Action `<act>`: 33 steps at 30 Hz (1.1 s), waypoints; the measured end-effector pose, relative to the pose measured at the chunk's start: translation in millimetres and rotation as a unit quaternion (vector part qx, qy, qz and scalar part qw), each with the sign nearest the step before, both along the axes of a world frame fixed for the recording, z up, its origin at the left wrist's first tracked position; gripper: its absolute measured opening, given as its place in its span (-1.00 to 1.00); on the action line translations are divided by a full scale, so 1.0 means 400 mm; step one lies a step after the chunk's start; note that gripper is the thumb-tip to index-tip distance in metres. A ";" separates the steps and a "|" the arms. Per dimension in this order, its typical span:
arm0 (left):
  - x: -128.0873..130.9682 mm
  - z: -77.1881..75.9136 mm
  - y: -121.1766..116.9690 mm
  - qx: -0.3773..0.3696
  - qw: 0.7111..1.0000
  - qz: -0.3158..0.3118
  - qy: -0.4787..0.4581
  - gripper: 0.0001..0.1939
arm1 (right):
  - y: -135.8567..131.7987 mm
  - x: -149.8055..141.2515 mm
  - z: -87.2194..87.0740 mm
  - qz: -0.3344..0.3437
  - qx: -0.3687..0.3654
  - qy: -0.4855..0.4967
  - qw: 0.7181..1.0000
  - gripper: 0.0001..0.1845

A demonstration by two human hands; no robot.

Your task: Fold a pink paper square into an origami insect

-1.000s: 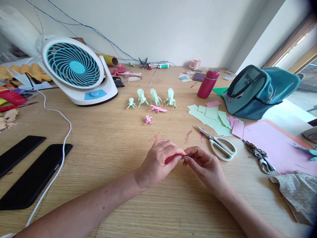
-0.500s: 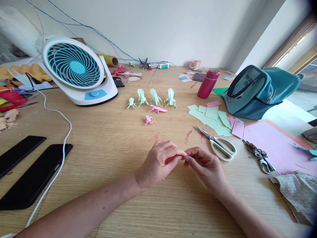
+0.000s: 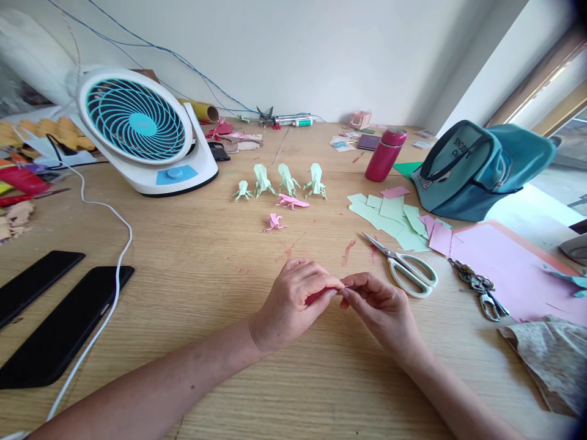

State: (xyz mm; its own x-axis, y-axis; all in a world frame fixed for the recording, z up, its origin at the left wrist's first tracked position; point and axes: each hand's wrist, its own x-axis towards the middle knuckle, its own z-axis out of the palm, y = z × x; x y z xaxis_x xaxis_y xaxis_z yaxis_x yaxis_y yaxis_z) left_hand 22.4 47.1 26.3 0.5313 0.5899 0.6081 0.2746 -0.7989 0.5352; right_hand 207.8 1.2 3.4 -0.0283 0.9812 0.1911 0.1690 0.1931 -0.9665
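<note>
My left hand (image 3: pixel 298 299) and my right hand (image 3: pixel 378 308) meet at the fingertips above the wooden table. Both pinch a small piece of folded pink paper (image 3: pixel 314 298), mostly covered by the fingers, so its shape cannot be made out. Beyond the hands stand a pink folded-paper figure (image 3: pixel 275 222) with thin legs and a longer pink paper insect (image 3: pixel 292 201). Behind them is a row of several pale green paper insects (image 3: pixel 287 178). Scissors (image 3: pixel 408 269) with white handles lie just past my right hand, blades pointing away to the left.
Green paper pieces (image 3: pixel 392 208), a pink sheet (image 3: pixel 499 263) and keys (image 3: pixel 479 287) lie to the right, near a red flask (image 3: pixel 386 154) and a teal bag (image 3: pixel 477 171). Leftward are a fan (image 3: pixel 142 125), a white cable (image 3: pixel 123 223) and two black phone-like slabs (image 3: pixel 68 330).
Both hands keep their pinch on the pink paper, with only a very slight shift of the fingertips to the left. Everything on the table stays in place.
</note>
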 end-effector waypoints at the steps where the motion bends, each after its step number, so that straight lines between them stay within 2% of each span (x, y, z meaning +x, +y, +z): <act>1: -0.001 -0.001 0.001 0.003 1.000 -0.002 -0.002 -0.82 | 0.000 0.001 0.000 0.002 -0.004 0.001 1.000 -0.85; 12: 0.002 -0.008 0.002 -0.020 0.999 -0.010 -0.026 -0.83 | 0.003 0.005 -0.005 0.004 -0.017 0.005 1.000 -0.83; 24: 0.001 -0.002 0.001 -0.009 1.000 0.008 -0.013 -0.89 | 0.000 -0.008 0.007 0.001 -0.004 0.063 0.998 -0.93; 33: 0.003 -0.001 -0.006 -0.023 0.999 0.034 -0.007 -0.93 | -0.010 -0.011 0.023 -0.013 0.028 0.001 1.000 -0.88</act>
